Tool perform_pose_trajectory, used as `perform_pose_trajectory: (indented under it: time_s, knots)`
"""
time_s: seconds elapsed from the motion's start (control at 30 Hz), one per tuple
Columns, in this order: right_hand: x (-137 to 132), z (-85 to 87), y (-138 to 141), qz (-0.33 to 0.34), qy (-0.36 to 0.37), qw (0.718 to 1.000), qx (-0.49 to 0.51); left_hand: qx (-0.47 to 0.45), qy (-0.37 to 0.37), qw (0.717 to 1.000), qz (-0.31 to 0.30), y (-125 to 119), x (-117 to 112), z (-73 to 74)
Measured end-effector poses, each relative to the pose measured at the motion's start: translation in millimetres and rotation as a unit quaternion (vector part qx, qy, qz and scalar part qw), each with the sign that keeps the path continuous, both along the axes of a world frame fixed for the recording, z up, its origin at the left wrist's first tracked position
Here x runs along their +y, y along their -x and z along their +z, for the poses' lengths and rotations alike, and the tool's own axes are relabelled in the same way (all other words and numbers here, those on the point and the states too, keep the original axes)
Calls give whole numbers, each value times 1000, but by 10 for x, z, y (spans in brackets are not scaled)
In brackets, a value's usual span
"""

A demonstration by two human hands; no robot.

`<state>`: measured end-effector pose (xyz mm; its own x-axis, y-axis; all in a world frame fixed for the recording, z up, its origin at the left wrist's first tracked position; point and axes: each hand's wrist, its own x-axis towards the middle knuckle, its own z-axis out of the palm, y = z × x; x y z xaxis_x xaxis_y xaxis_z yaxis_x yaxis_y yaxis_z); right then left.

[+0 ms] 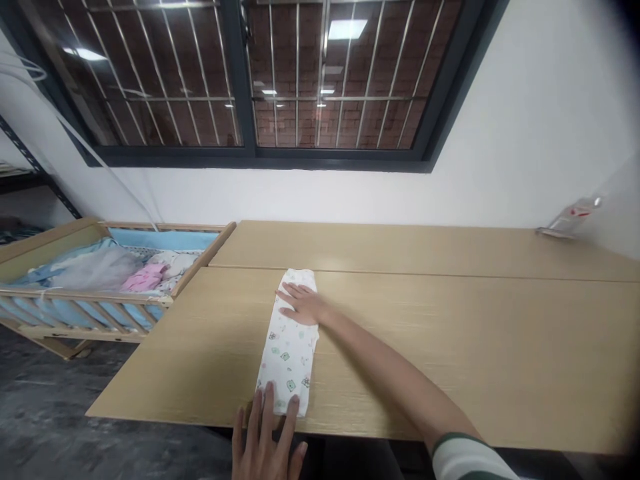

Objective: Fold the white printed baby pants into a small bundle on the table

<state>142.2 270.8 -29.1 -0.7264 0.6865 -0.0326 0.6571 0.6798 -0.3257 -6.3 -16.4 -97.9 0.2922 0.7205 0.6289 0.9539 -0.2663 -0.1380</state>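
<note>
A folded white cloth [287, 357] printed with small green and dark figures lies flat as a long strip on the wooden table, running from near the front edge toward the back. My right hand [303, 305] rests palm down on its far part, fingers stretched out to the left. At the near end, my left hand [267, 437] has its fingers spread, with the fingertips on the cloth's lower edge. Neither hand grips the fabric. What kind of cloth or garment it is, I cannot make out.
The light wooden table [450, 333] reaches to the white wall under a barred window [255, 157]. Left of it stands a wooden crib [115, 320] with blue lining, a pink cloth [145, 277] and other fabrics. A clear plastic packet [570, 219] lies at the back right.
</note>
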Motion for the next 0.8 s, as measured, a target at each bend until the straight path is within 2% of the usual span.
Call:
perform_pose_trajectory:
  time_s: [0.13, 0.23, 0.37, 0.57, 0.8]
  knots:
    - [408, -76, -40, -39, -23, 999, -5, 27, -20, 999, -1, 23, 27, -33]
    - [582, -123, -67, -39, -35, 999, 5, 40, -29, 999, -1, 36, 39, -21]
    - [683, -143, -144, -22, -48, 998, 16, 22, -10, 1000, -4, -69, 47, 0]
    - [782, -167, -411, -23, -69, 997, 35, -69, 34, 997, 7, -441, 109, 30]
    - [866, -110, -636, -34, -110, 993, 20, -108, 51, 993, -19, -701, 194, 184]
